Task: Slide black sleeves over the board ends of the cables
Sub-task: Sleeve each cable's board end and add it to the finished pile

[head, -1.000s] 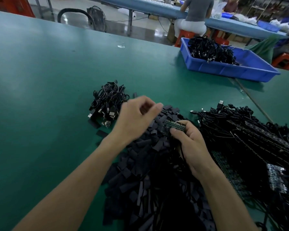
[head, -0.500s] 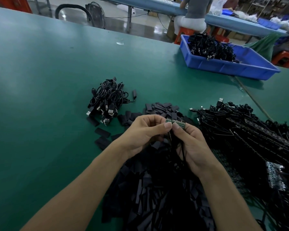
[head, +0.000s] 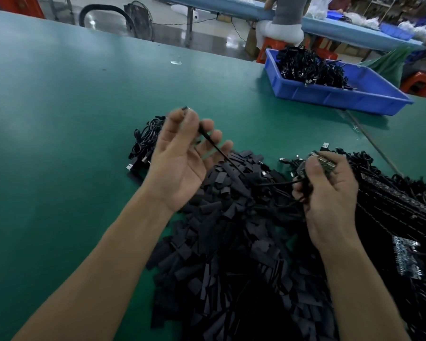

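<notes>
The left hand [head: 180,163] is lifted palm-up, thumb and forefinger pinching a thin black cable [head: 213,145] near its tip, the other fingers spread loose. The right hand [head: 330,200] curls round a board strip [head: 324,163], thumb on top. Black sleeves [head: 231,242] lie heaped beneath both hands. Bare green table [head: 59,143] stretches away to the left.
</notes>
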